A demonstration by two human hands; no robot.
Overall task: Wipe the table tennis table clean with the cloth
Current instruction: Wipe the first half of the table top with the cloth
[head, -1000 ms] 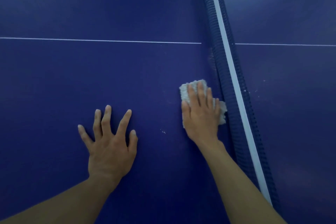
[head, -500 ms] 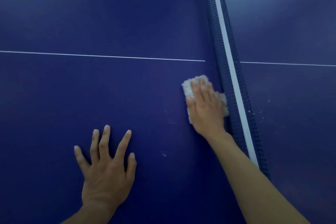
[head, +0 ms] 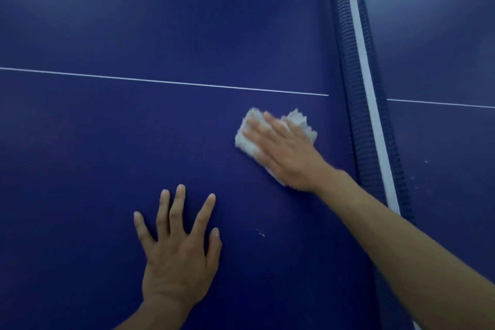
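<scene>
- White cloth (head: pixel 247 139), centre right: right hand (head: pixel 284 150) presses it flat-fingered on table (head: pixel 120 136); wiping under way.
- Left hand (head: pixel 176 257), lower centre: splayed, empty.
- Next, likely: specks (head: pixel 261 233) below.

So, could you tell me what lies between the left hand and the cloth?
Head view: only bare table lies between the left hand and the cloth.

Your cloth (head: pixel 301 122) was white, your table (head: pixel 134 21) deep blue with a thin white line (head: pixel 160 81), the net (head: pixel 345 61) dark blue mesh (its tape (head: pixel 366 61) white).
</scene>
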